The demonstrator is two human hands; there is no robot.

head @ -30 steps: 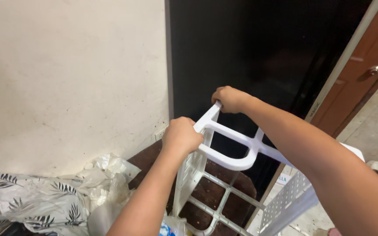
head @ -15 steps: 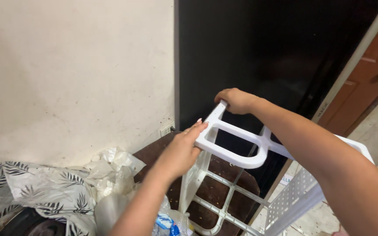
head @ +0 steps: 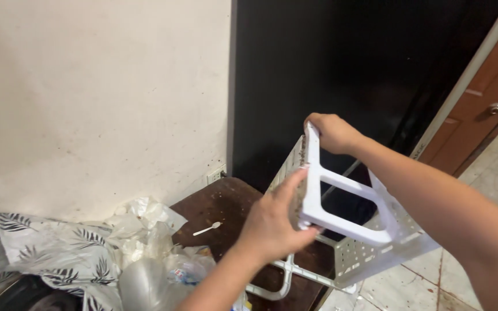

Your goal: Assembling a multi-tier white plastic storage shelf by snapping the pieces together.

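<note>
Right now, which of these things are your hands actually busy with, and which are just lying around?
In hand:
white plastic rack
left hand on its near corner
right hand on its top corner

Lying about:
white plastic spoon on the dark wooden table
leaf-print cloth
crumpled plastic bags

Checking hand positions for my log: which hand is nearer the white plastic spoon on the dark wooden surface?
Left. The left hand grips the white plastic rack just right of the spoon; the right hand holds the rack's top corner, higher and farther right.
</note>
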